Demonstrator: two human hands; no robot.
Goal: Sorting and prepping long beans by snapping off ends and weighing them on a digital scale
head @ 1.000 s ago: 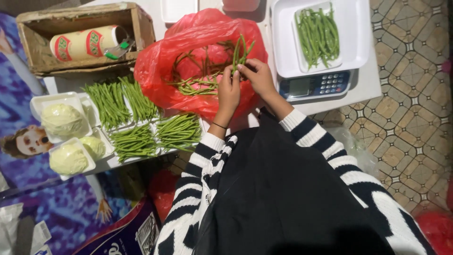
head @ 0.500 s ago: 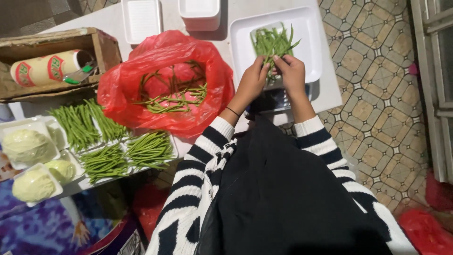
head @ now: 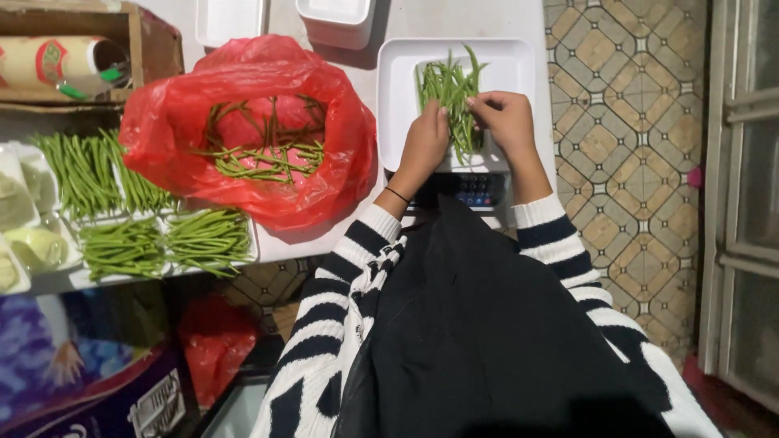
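I look down and see the big white table (head: 454, 20) that fills the top of my view. At about ten o'clock sits a red plastic bag (head: 162, 122), wide open, with loose green beans (head: 260, 158) lying inside it. At nine o'clock there are white trays with tidy rows of sorted beans (head: 85, 174), and more bean trays (head: 166, 242) just below the bag. At the far nine o'clock edge I see pale yellow lumps (head: 32, 247) in small trays, but I cannot tell what they are. Up at eleven o'clock is a wooden crate (head: 150, 40) with a roll (head: 57, 63) lying in it. At twelve o'clock two empty white tubs (head: 337, 20) stand near the edge. At one o'clock is a white tray (head: 402, 97) resting on a scale (head: 479, 191), and a small bunch of beans (head: 445, 85) lies in it. My left hand (head: 423, 146) and my right hand (head: 505, 118) are both on that bunch, close side by side. The fingers of each hand are curled in and pinch the beans. My left wrist has a thin dark band (head: 397, 195). A patterned tile floor (head: 625, 146) is at three o'clock.
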